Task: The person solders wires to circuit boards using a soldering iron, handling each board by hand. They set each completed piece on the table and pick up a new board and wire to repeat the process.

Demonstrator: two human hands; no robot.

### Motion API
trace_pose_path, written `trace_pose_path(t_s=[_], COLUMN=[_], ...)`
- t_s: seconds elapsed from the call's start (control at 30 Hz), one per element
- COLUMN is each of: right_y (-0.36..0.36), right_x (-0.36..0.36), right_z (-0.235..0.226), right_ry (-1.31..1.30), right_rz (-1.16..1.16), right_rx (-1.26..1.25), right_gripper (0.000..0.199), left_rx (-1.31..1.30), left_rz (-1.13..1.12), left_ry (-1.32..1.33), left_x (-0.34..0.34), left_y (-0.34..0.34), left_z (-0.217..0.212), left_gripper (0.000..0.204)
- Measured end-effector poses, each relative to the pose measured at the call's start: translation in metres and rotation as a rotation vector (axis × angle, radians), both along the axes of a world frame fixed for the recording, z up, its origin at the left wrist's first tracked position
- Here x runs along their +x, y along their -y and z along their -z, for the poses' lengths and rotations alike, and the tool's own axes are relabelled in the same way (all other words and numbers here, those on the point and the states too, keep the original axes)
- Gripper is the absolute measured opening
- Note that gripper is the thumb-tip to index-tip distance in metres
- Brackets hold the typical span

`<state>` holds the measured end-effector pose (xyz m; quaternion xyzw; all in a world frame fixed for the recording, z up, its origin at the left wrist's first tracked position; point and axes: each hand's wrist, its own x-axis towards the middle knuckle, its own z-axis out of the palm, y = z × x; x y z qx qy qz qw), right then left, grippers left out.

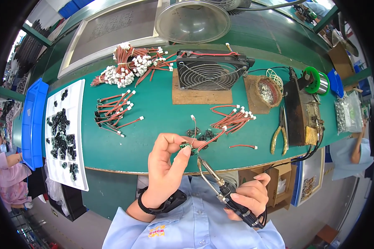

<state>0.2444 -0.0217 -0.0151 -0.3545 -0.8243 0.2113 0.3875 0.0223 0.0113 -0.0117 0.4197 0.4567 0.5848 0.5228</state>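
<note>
My left hand [167,164] pinches a small green circuit board [185,145] between thumb and fingers, above the table's front edge. A red wire lead [213,138] with a white plug runs up and right from it. My right hand [249,198] is closed round the black handle of a soldering iron [227,191] with a thin metal feed tube alongside. Its tip points up at the wire end beside the board; whether they touch I cannot tell. Just behind my left fingers lie several small dark boards [206,135]. Further right is a pile of wire leads [235,118].
A fan [212,70] stands at the back beside a bundle of leads [122,66]. At left, a white tray [79,124] holds dark parts, next to a blue bin [31,124]. Pliers [280,133], a solder spool [320,81] and a soldering station [297,112] are at right.
</note>
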Motion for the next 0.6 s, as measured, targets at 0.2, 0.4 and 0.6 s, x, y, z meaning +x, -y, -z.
trace_pose_path(t_s=[0.2, 0.4, 0.6], right_y=[-0.009, -0.051, -0.013], right_x=[0.019, 0.012, 0.013], right_z=[0.028, 0.038, 0.019], right_ry=[-0.201, -0.192, -0.458], right_rz=[0.276, 0.747, 0.413], right_rx=[0.111, -0.009, -0.02], right_gripper=[0.038, 0.038, 0.044], left_rx=[-0.062, -0.158, -0.143], left_rz=[0.074, 0.061, -0.041], left_ry=[0.229, 0.342, 0.212], left_x=[-0.008, -0.007, -0.005], left_y=[0.0, 0.0, -0.001], left_z=[-0.004, -0.014, -0.011], left_gripper=[0.007, 0.006, 0.007])
